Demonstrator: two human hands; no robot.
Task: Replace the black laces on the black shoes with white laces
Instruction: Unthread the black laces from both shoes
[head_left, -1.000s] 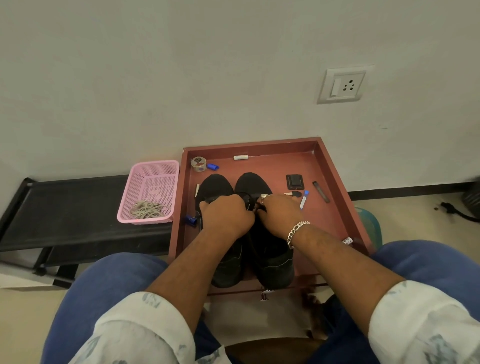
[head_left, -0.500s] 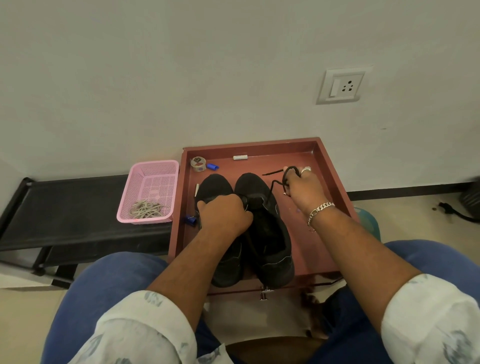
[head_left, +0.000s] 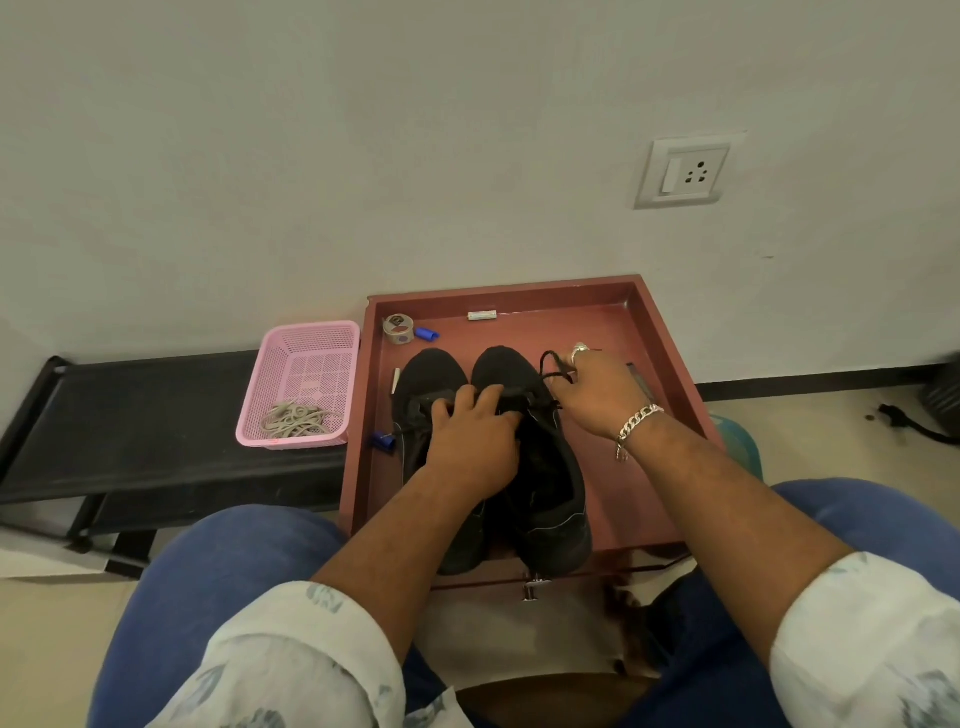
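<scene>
Two black shoes stand side by side, toes toward the wall, in a red-brown tray: the left shoe and the right shoe. My left hand lies across the lacing of both shoes, fingers pressing down on the right shoe's front eyelets. My right hand pinches a loop of black lace pulled up and to the right of the right shoe. White laces lie bundled in a pink basket left of the tray.
The pink basket sits on a low black bench. In the tray lie a tape roll, blue caps, a white tube and a blue clip. A wall socket is above. My knees flank the tray.
My right hand first drew the black lace out to the right, then came back a little toward the shoe. My left hand's fingers have spread over the eyelets.
</scene>
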